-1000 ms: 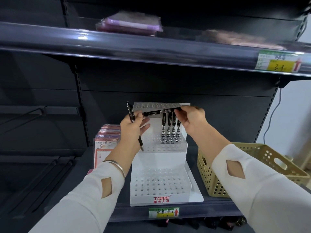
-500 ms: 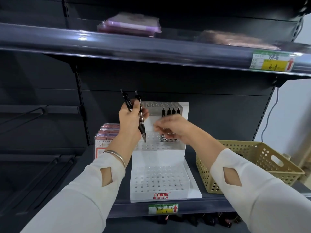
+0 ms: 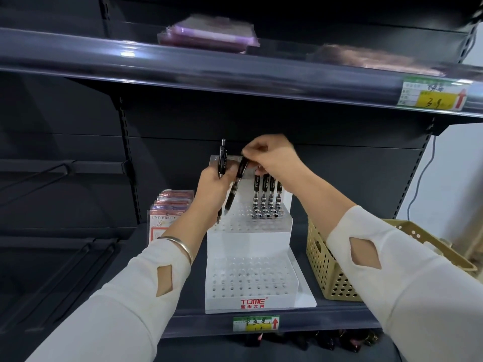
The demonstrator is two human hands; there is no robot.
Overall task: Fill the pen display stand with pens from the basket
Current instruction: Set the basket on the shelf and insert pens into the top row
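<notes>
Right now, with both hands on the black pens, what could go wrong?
The right hand pinches the tilted black pen at its very top, so it could slip. The left hand grips an upright black pen beside it; pulling might dislodge it. The right wrist hangs over the standing black pens and may knock them.

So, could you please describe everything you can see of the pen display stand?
The pen display stand is white, plastic-looking and stepped, each tier a grid of round holes, with a red TOME logo on its front. It sits upright on the dark shelf, beside the basket. A few black pens stand in its middle tier; the bottom tier's holes are empty.
</notes>
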